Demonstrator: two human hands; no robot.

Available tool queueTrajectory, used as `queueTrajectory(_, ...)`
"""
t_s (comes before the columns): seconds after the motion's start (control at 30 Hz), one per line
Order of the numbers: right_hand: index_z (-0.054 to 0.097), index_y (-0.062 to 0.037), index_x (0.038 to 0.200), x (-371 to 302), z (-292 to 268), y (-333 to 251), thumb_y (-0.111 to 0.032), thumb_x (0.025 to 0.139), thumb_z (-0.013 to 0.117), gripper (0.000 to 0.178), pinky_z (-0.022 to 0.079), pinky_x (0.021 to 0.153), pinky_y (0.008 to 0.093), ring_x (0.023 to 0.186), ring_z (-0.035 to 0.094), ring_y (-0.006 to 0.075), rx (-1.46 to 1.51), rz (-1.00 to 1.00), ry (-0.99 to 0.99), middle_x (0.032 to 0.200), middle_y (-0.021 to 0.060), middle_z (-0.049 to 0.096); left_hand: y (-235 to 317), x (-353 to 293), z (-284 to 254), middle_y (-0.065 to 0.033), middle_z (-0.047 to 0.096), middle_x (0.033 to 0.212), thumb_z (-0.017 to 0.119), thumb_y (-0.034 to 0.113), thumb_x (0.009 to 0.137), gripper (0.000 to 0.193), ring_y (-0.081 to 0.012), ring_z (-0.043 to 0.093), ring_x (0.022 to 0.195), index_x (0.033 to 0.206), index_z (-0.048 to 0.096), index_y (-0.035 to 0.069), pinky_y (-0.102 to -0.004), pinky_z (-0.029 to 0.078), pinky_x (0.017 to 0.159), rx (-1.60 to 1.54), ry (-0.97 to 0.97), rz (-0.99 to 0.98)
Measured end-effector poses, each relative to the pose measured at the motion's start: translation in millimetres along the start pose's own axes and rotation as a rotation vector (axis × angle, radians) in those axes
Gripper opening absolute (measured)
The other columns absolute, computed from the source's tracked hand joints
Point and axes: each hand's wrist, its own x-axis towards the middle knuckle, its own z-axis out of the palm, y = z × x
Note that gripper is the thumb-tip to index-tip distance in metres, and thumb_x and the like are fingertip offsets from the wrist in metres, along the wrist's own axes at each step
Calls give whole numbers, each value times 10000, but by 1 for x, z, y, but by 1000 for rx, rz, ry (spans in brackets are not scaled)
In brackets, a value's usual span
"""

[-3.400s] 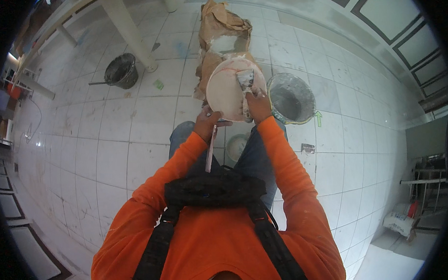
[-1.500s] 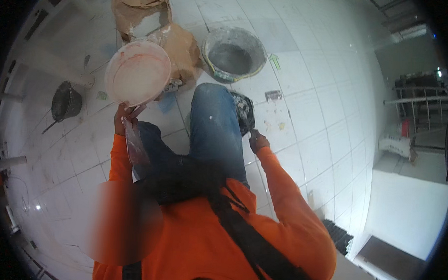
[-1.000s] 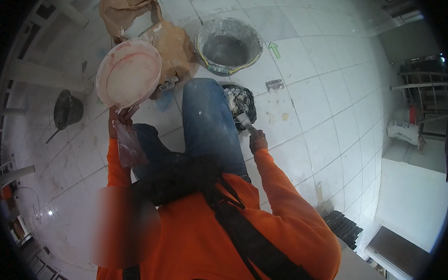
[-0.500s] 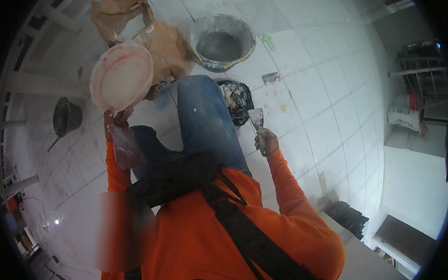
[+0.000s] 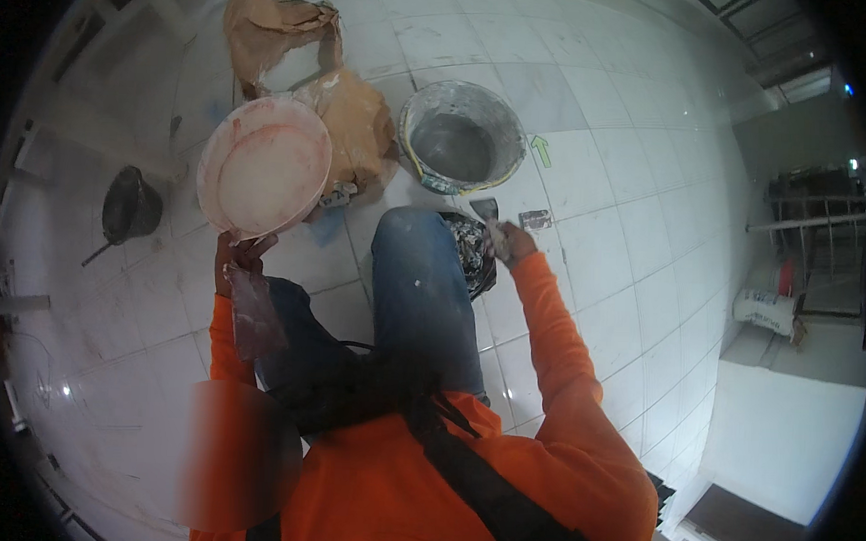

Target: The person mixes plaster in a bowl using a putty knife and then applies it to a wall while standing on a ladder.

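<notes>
My left hand (image 5: 238, 256) is closed on the near rim of a pale pink basin (image 5: 317, 185) and tilts it slightly. Inside the basin lies a whitish layer, either powder or paste. From the same hand hangs a thin pinkish sheet (image 5: 256, 317), its kind unclear. My right hand (image 5: 516, 247) grips a putty knife (image 5: 486, 209), blade pointing away from me. The blade is just above a black plastic bag (image 5: 480, 279) smeared with whitish material, beside my right knee. Beyond that knee, a grey bucket (image 5: 507, 130) holds grey, wet-looking contents.
A torn brown paper sack (image 5: 362, 125) stands behind the basin. At the left, a dark bucket (image 5: 132, 208) sits on white floor tiles (image 5: 611, 215). A small stained patch (image 5: 535, 219) and a green arrow (image 5: 541, 150) mark the floor. A white sack (image 5: 765, 311) lies near the right wall.
My right hand has moved the putty knife forward and left, toward the black bag and grey bucket. My left hand still holds the basin. The whole view has shifted slightly.
</notes>
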Motion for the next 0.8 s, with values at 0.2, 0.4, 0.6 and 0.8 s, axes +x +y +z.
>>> queueTrajectory(0.2,491,-31,1072,-42,-1,-70,-232,886,399,289,459,461,252,574,539,171,-4,125,-71,833,100,578,-3,-4,4,-197,559,1136,445,437,887,548,-200,636,898,1223,427,5,-224,462,319,-36,218,-39)
queueTrajectory(0.4,500,-40,1108,-79,-27,-62,-239,882,420,312,450,452,265,552,532,146,86,-3,-146,802,71,581,-7,-4,-8,-176,574,1098,466,397,878,504,-237,632,901,1190,451,2,-318,478,482,-33,211,-12)
queueTrajectory(0.6,533,-46,1097,-22,-25,-55,-273,889,454,318,445,448,276,562,536,156,-157,-23,-19,782,70,582,-11,4,-11,-154,590,1060,487,357,870,460,-274,628,903,1157,474,-2,-412,494,646,-56,164,45)
queueTrajectory(0.8,550,-57,1030,-51,-11,-65,-311,842,503,320,422,380,268,479,522,154,-197,56,65,713,79,567,-7,-5,-13,-133,605,1021,508,317,861,415,-311,623,906,1124,498,-5,-506,510,809,-26,-122,496)
